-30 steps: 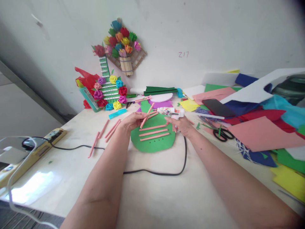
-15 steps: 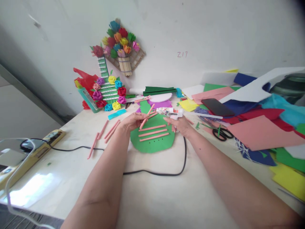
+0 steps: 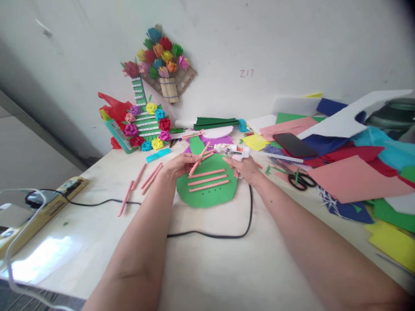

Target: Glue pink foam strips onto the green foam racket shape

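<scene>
Between the fingers of my left hand (image 3: 184,165) is a pink paper stick (image 3: 199,160), held at a slant. My right hand (image 3: 244,168) grips a white glue gun (image 3: 231,150), its nozzle pointing left at the stick's upper part; whether they touch I cannot tell. A white glue rod (image 3: 279,156) sticks out behind the gun. Below both hands lies a green guitar-shaped cutout (image 3: 207,198) with several pink sticks across it and a row of small dark dots. More pink sticks (image 3: 151,177) rest on the table left of my left hand.
A flower-trimmed green paper guitar (image 3: 147,121) and a glue bottle (image 3: 118,136) stand at the back left. The gun's black cord (image 3: 210,236) loops across the table to a power strip (image 3: 61,196). Scissors (image 3: 301,180), a phone (image 3: 295,144) and coloured sheets (image 3: 359,179) crowd the right.
Both hands, the stick and the glue gun keep almost the same places. The whole view has shifted very slightly.
</scene>
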`<state>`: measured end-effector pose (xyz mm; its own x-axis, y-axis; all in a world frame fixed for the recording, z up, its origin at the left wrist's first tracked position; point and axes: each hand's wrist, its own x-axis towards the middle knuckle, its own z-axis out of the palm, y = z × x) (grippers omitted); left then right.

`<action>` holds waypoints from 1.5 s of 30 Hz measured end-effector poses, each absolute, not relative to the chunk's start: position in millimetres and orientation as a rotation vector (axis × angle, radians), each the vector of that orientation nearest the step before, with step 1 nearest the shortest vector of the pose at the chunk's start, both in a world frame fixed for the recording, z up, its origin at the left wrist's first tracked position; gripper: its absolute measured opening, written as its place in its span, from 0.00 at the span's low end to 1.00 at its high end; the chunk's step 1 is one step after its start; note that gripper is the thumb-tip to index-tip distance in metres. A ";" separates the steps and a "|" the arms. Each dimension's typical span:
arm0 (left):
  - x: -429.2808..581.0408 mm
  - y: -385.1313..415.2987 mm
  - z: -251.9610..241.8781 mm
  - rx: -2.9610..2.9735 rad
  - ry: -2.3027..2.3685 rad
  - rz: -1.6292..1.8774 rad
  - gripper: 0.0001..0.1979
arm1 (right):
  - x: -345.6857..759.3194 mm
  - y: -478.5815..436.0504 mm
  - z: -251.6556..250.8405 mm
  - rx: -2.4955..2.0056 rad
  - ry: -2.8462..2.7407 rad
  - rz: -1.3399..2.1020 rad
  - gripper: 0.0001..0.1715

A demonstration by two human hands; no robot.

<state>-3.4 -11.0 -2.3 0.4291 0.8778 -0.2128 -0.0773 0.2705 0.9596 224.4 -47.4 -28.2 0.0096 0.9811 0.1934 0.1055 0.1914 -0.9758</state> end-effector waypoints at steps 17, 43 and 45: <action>-4.4 -8.5 -5.4 1.113 0.870 0.772 0.07 | 224.7 -43.9 -32.2 -1.147 -1.298 0.980 0.18; -5.0 -7.3 -7.1 1.073 0.866 0.786 0.07 | 223.3 -39.4 -36.9 -1.151 -1.285 0.885 0.17; -5.4 -6.4 -8.4 1.072 0.864 0.792 0.07 | 223.5 -38.8 -37.3 -1.145 -1.275 0.897 0.17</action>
